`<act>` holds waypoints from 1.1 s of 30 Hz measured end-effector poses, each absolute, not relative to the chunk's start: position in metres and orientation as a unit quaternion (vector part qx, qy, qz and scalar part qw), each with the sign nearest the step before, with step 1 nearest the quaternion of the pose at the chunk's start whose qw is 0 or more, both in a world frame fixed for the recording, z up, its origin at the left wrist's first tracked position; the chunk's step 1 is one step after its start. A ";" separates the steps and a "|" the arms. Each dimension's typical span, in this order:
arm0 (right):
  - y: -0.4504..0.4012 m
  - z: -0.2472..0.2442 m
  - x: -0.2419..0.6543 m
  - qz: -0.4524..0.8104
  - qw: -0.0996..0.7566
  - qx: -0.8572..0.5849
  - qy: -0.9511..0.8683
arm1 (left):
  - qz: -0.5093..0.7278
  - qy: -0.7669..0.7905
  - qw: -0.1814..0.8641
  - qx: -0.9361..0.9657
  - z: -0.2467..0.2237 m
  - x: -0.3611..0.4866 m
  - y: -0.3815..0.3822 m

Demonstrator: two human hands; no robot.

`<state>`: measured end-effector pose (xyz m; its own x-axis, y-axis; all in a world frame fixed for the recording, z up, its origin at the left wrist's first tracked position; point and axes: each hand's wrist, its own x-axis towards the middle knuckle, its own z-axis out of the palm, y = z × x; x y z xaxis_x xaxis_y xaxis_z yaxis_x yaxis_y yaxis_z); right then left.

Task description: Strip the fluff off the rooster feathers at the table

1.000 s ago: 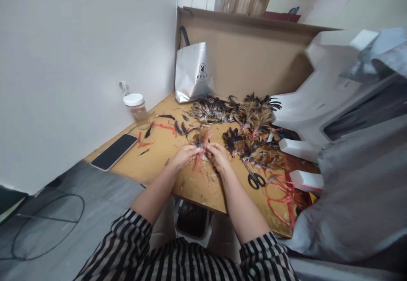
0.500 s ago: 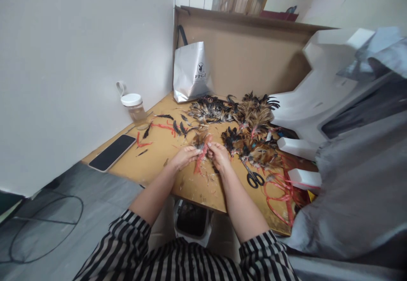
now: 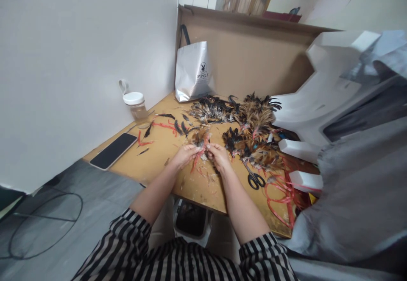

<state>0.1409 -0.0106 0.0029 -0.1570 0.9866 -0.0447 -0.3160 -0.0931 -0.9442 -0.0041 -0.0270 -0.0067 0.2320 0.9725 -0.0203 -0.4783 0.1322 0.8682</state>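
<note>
Between my hands, over the front middle of the table, is a small bundle of brown feathers (image 3: 199,136) with a red plastic strip (image 3: 197,158) around it. My left hand (image 3: 187,154) pinches the bundle from the left side. From the right, the fingers of my right hand (image 3: 216,155) are closed on the red strip. Where the strip runs between the fingertips is too small to see clearly. Black-handled scissors (image 3: 255,179) lie to the right of my right hand, their blades partly under a bunch of brown and black feathers (image 3: 259,153).
Feather bunches (image 3: 254,111) lie at the back of the table. A phone (image 3: 113,151) and a lidded jar (image 3: 136,106) are at left, a silver bag (image 3: 193,73) behind. Red strips (image 3: 281,198) tangle by white foam (image 3: 305,181) at right. A bin (image 3: 191,219) stands below the edge.
The red strip's loose end looks narrower and more spread out below my fingers. Both hands stay in nearly the same place, and the view has shifted slightly.
</note>
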 end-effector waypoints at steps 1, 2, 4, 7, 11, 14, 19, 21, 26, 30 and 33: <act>-0.010 0.002 0.141 0.627 0.520 -0.391 -0.429 | 0.535 0.319 0.681 0.386 -0.006 -0.004 -0.027; -0.010 0.001 0.141 0.626 0.522 -0.391 -0.428 | 0.537 0.320 0.680 0.384 -0.006 -0.004 -0.027; -0.010 0.000 0.141 0.625 0.526 -0.388 -0.427 | 0.540 0.319 0.678 0.384 -0.006 -0.004 -0.027; -0.010 -0.001 0.141 0.630 0.529 -0.378 -0.426 | 0.545 0.315 0.673 0.387 -0.008 -0.006 -0.027; -0.010 0.001 0.142 0.651 0.533 -0.352 -0.411 | 0.562 0.312 0.666 0.379 -0.008 -0.008 -0.026; -0.011 0.005 0.145 0.674 0.535 -0.330 -0.388 | 0.585 0.329 0.655 0.347 -0.007 -0.010 -0.024; -0.011 0.010 0.154 0.706 0.546 -0.289 -0.345 | 0.621 0.348 0.627 0.316 -0.010 -0.021 -0.018; -0.010 0.012 0.159 0.708 0.563 -0.266 -0.333 | 0.627 0.372 0.610 0.309 -0.011 -0.031 -0.017; -0.006 0.013 0.168 0.711 0.607 -0.235 -0.269 | 0.641 0.437 0.547 0.316 -0.005 -0.077 -0.018; -0.004 0.014 0.170 0.716 0.618 -0.212 -0.248 | 0.613 0.503 0.490 0.363 0.007 -0.119 -0.023; -0.004 0.014 0.171 0.722 0.615 -0.202 -0.245 | 0.548 0.572 0.449 0.414 0.014 -0.142 -0.025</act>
